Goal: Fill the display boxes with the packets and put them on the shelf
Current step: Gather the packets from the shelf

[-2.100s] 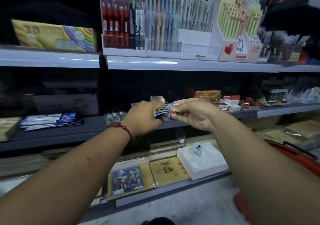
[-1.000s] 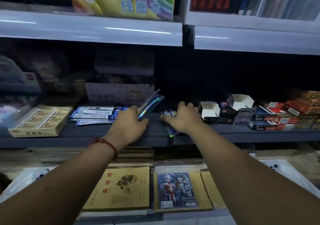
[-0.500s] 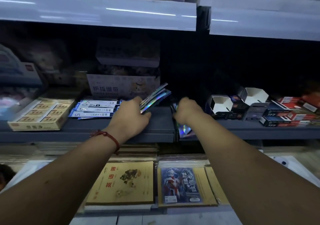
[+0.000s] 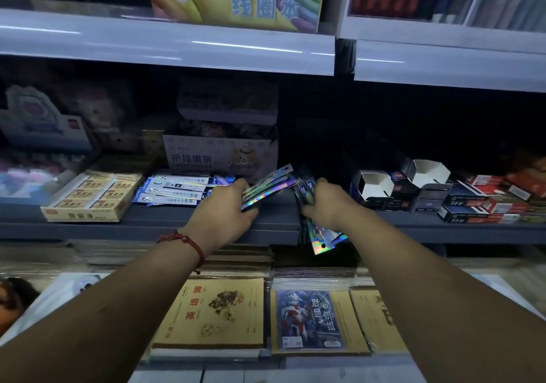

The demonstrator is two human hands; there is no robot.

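Note:
My left hand [image 4: 223, 208] grips a fanned stack of shiny holographic packets [image 4: 270, 187] above the dark middle shelf [image 4: 147, 220]. My right hand [image 4: 328, 205] holds more holographic packets [image 4: 322, 239]; one end hangs down over the shelf's front edge, another sticks up past my fingers. Two open display boxes with white insides [image 4: 373, 187] [image 4: 425, 173] stand on the shelf to the right of my right hand.
Blue-and-white packets [image 4: 177, 189] and a yellow eraser box [image 4: 91, 196] lie on the shelf to the left. A pale printed carton [image 4: 221, 155] stands behind my hands. Red and dark boxes [image 4: 496, 202] fill the right end. Notebooks [image 4: 215, 314] lie on the lower shelf.
The view shifted from the pen shelf down to the middle shelf. My hands parted: the left kept its stack, the right gathered packets at the shelf edge and holds them.

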